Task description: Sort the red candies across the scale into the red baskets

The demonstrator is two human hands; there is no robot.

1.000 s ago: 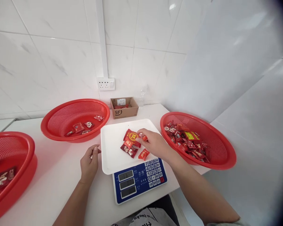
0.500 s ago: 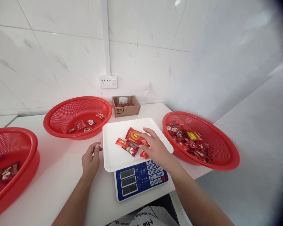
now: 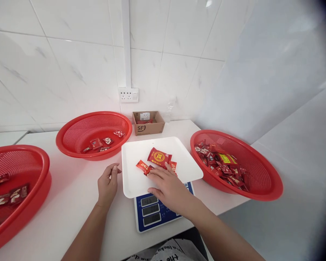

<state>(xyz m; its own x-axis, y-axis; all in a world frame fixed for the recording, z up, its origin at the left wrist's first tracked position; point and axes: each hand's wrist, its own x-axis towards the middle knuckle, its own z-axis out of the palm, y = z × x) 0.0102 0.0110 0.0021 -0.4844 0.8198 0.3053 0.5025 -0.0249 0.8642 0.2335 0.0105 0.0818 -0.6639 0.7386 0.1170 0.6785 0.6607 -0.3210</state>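
My right hand (image 3: 167, 186) reaches over the white tray (image 3: 134, 186) of a weighing scale (image 3: 154, 217). Its fingers are stretched out and the thumb stands apart; they lie over a snack packet that is mostly hidden. Just beyond the fingertips lies a red packet with a yellow emblem (image 3: 159, 157). A small orange-red packet (image 3: 143, 166) is left of the fingers, and another small red packet (image 3: 173, 166) peeks out on the right. My left hand (image 3: 108, 183) is loosely closed beside the tray's left edge, with nothing visible in it.
A red basket (image 3: 271, 188) of many wrapped snacks stands on the right. Another red basket (image 3: 70, 125) with several packets is at back left, and a third red basket (image 3: 42, 181) at far left. A small cardboard box (image 3: 149, 128) stands by the wall.
My right hand has moved left and nearer over the tray, and its fingers now cover the dark red packet. The emblem packet is more exposed. My left hand stays beside the tray.
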